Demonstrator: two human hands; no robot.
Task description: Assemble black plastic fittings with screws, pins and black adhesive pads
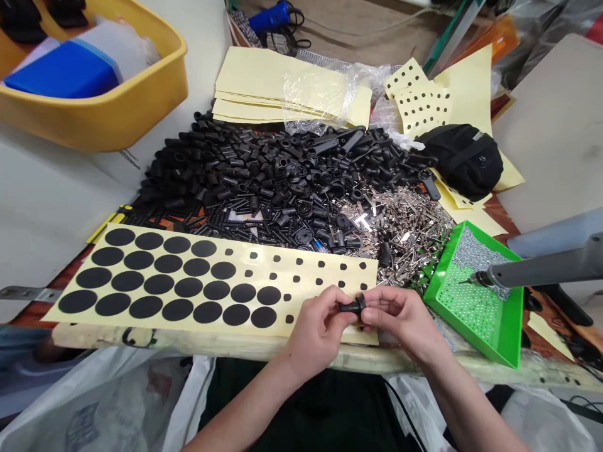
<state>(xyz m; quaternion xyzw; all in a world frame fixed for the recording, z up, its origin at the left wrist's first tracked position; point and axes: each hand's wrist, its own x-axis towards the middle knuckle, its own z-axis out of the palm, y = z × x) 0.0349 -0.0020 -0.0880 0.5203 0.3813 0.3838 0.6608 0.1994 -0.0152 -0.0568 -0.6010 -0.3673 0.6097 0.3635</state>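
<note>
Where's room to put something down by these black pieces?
Bare white surface lies between the yellow tub and the dotted sheet. A pale panel sits right of the black pouch. The black parts pile and silver clips are crowded.

Present at the bench: one left hand (318, 333), one right hand (400, 326) and one black fitting (354, 306) between them. One sheet (292, 295) carries 23 large black discs (146, 307) — count by row: 4, 5, 7, 7. Also one green tray (516, 314), one yellow tub (141, 107), one black pouch (459, 160).
</note>
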